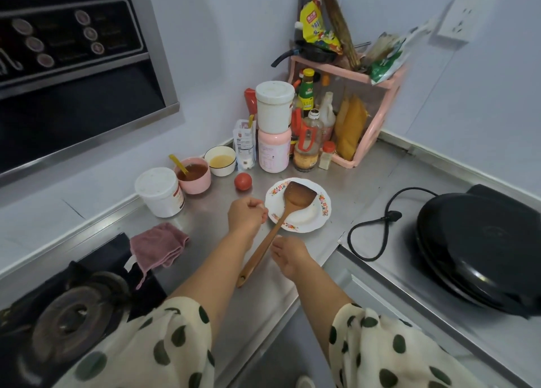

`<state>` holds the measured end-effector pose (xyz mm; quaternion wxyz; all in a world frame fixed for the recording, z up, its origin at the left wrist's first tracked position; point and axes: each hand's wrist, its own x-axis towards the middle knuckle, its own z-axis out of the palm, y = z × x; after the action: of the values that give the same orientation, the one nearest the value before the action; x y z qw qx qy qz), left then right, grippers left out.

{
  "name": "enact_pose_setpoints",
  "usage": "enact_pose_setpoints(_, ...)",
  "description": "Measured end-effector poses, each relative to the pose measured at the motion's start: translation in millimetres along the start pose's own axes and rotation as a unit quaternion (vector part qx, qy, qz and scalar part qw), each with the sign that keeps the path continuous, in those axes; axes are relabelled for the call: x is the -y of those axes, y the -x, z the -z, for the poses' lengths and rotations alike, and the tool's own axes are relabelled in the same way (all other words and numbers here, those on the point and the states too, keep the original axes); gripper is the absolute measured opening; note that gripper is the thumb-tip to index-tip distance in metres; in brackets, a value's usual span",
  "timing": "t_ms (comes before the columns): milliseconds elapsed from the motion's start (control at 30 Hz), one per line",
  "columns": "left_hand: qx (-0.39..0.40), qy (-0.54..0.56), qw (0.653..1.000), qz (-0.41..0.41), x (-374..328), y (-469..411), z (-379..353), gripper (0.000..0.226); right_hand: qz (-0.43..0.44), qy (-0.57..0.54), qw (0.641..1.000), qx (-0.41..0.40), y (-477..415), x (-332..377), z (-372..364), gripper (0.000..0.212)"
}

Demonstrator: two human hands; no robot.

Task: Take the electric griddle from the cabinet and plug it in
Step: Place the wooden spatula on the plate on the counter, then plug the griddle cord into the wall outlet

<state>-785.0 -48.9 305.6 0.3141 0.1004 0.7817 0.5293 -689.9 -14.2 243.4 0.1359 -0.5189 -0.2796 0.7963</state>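
On the steel counter (360,180), to the right of the flowered plate (317,222), we see the electric griddle (480,241) already out of the cabinet, its black lid closed. It stands under the wall socket (458,22), probably so that the cord can reach. Its cord (367,245) lies in a loose loop between the plate and the griddle, and the plug (393,215) rests on the counter, so we judge that the plugging step is not yet done.

Our left hand (246,215) is just left of the plate, at its rim, with the fingers curled into a loose fist; we cannot tell if it pinches anything. Our right hand (289,256) is just below the plate, beside the handle of the wooden spatula (281,223), fingers bent and narrow, holding nothing that we can see. The spatula leans with its blade in the plate, likely to keep the counter clean.

Behind the plate, well apart from the griddle, stand a tomato (243,181) and jars. The next move, we think, is to reach right for the plug.
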Motion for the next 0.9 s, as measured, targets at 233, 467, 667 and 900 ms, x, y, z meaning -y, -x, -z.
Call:
enact_pose_setpoints(233,0.032,0.018,0.998,-0.043,-21.0,15.6,-17.1,0.019,0.074,-0.029,0.996,-0.027,36.4,45.4,27.1,0.021)
enact_pose_setpoints(467,0.099,0.027,0.994,-0.047,-41.0,30.2,-79.0,0.019,0.157,-0.054,0.981,-0.1,54.8,100.6,99.1,0.03)
enact_pose_setpoints(667,0.131,-0.003,0.989,-0.067,-48.8,32.4,-146.5,0.014,0.186,-0.038,0.972,-0.139,50.3,146.2,173.9,0.027)
enact_pose_setpoints(900,0.126,-0.023,0.99,-0.053,-53.9,11.0,-214.0,0.028,0.213,0.143,0.949,-0.182,3.6,191.5,231.6,0.02)
